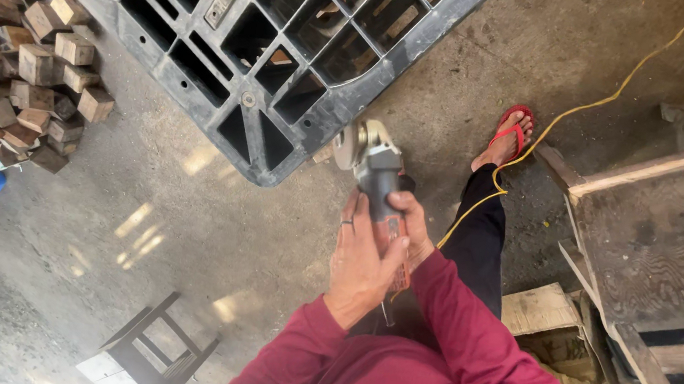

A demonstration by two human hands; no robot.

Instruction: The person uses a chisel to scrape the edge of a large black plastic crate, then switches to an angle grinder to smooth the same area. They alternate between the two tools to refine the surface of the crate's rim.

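Observation:
Both my hands hold an angle grinder point(374, 172) with a grey head and an orange body. My left hand point(360, 262) wraps over the body from the left; a ring is on one finger. My right hand point(413, 225) grips the body from the right, partly hidden behind the tool. The grinder's round disc point(349, 144) points away from me, close to the corner of a big black plastic pallet point(250, 98) lying on the concrete floor. A yellow cord point(570, 113) runs from the tool across the floor. My sleeves are dark red.
A heap of wooden blocks point(26, 57) lies at the left. A weathered wooden frame with a board point(658, 242) stands at the right, cardboard point(545, 311) beside it. A small dark stool point(156, 350) is below left. My foot in a red sandal point(511, 133) rests on the floor.

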